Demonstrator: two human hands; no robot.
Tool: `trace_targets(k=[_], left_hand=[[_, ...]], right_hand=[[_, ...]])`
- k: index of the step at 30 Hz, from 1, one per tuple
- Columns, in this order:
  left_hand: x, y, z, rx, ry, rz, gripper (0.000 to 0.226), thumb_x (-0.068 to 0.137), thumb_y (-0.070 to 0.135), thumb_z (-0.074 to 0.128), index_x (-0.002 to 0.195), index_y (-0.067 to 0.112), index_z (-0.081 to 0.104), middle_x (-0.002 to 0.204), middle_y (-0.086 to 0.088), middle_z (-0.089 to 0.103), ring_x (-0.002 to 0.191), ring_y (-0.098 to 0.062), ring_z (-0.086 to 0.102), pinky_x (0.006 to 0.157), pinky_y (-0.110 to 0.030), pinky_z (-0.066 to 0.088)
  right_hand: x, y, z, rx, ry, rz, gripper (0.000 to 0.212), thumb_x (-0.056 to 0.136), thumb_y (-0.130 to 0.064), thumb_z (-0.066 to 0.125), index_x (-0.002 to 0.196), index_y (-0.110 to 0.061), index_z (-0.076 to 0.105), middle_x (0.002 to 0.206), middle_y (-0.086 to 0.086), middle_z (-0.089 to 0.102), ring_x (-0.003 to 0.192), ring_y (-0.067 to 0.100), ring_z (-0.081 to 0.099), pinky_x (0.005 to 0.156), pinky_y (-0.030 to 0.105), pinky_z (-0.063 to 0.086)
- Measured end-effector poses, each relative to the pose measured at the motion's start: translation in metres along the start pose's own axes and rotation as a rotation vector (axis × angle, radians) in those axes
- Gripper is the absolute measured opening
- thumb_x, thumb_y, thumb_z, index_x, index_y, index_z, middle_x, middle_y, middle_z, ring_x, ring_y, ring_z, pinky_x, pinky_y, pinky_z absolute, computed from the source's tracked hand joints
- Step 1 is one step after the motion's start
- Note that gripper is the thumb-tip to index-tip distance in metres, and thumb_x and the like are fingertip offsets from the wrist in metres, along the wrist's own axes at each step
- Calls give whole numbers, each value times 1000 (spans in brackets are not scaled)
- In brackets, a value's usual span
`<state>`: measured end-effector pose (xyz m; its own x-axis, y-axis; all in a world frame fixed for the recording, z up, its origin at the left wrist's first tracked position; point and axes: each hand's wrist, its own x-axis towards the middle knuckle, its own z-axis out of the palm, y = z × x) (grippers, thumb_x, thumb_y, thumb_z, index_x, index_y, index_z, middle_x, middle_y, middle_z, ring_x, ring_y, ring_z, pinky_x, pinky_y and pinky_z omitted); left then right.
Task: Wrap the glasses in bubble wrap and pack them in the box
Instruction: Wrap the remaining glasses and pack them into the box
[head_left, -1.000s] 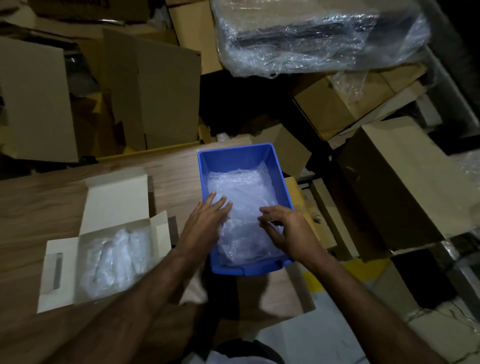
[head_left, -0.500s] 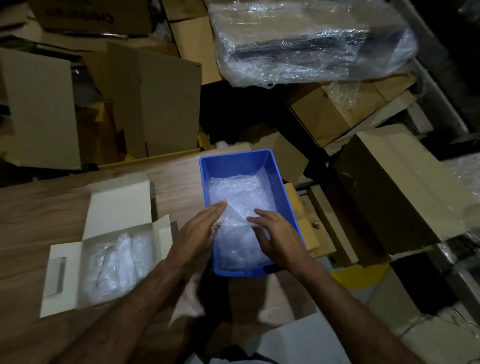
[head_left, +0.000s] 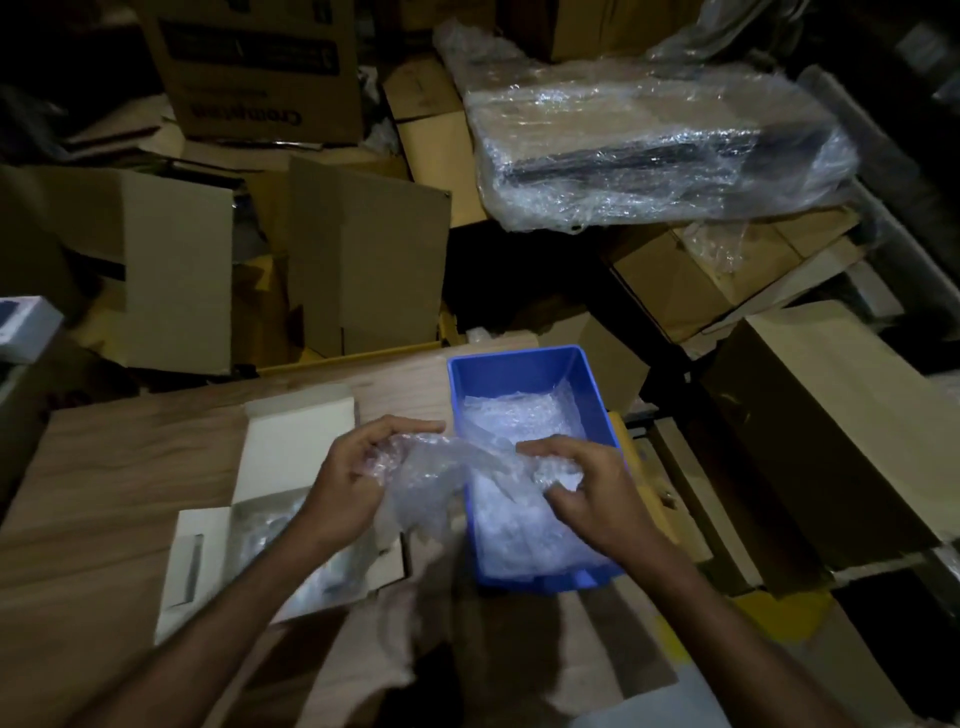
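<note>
A sheet of bubble wrap (head_left: 436, 478) is lifted above the left rim of a blue plastic bin (head_left: 519, 366) that holds more bubble wrap (head_left: 514, 525). My left hand (head_left: 348, 488) grips the sheet's left end. My right hand (head_left: 587, 488) pinches its right end over the bin. Left of the bin an open white box (head_left: 296, 441) lies on the wooden table (head_left: 130, 467), with a bubble-wrapped bundle (head_left: 260, 525) inside, partly hidden by my left forearm. No bare glasses are visible.
Brown cardboard boxes (head_left: 363, 260) crowd the floor beyond the table's far edge. A large package in clear film (head_left: 649, 145) sits at the back right. A long brown carton (head_left: 841, 415) lies right of the bin. A small white box (head_left: 23, 325) sits at far left.
Both hands were pressing flat on the bubble wrap inside the bin. They have now gripped a sheet and lifted it up and leftward out of the bin. The camera view has tilted.
</note>
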<state>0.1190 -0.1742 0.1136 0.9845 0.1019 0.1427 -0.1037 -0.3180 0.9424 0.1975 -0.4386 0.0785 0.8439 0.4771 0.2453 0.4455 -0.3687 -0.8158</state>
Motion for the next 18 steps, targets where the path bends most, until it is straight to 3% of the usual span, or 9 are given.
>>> trace_targets(k=[2,5,8,11,13,14,16,17,18], left_hand=[[-7,3,-27,-22,-27,-100,30,92,-14,61,105,9,75,105,2,78,103,-15,73,87,-25,57],[-23,12,-57,-101,21,-218,34,94,-6,61,82,21,78,92,2,79,88,-10,74,76,-19,57],[-36,12,-73,-377,217,-358,12,94,22,67,91,15,77,85,-11,76,79,-24,74,65,-26,60],[-51,-4,-84,-499,377,-532,36,95,43,61,99,10,76,78,-12,65,68,-20,61,58,-25,48],[-63,-21,-94,-484,423,-684,50,98,55,50,102,12,77,90,-15,64,83,-28,60,70,-35,44],[-69,-28,-100,-459,463,-726,53,98,58,49,104,12,76,96,-15,66,91,-30,61,77,-38,46],[-81,-39,-112,-333,580,-750,53,93,60,58,104,11,74,102,-9,70,102,-28,66,92,-40,53],[-88,-47,-119,-267,629,-727,47,91,58,64,98,12,73,98,-6,73,99,-23,70,93,-36,55],[-96,-49,-125,-220,658,-688,36,93,50,66,90,14,71,84,1,75,87,-13,72,84,-24,57]], right_hand=[[18,-33,6,179,-41,16,19,90,-1,68,91,-19,73,88,-11,74,88,4,69,78,21,53],[43,-68,26,421,-85,161,12,95,-9,70,84,-6,72,75,6,71,71,13,67,65,24,53],[61,-88,51,836,-111,549,22,92,-17,72,106,-1,74,82,5,69,73,17,61,60,21,52],[65,-99,78,1158,-255,801,37,91,-33,74,119,-9,71,96,3,72,79,16,66,69,27,59],[54,-101,100,1161,-407,830,46,88,-30,76,128,-8,67,118,8,71,101,21,68,94,35,55],[46,-101,111,1108,-458,827,47,86,-24,76,129,-6,66,123,11,70,106,24,68,98,37,53],[33,-100,133,983,-429,802,49,84,-14,78,130,-4,64,127,19,69,110,31,68,100,42,54],[28,-99,142,941,-380,791,53,84,-13,80,133,-6,62,127,23,68,110,33,69,99,44,55],[25,-99,150,913,-313,795,60,84,-13,82,138,-11,57,127,24,68,109,34,69,95,43,57]])
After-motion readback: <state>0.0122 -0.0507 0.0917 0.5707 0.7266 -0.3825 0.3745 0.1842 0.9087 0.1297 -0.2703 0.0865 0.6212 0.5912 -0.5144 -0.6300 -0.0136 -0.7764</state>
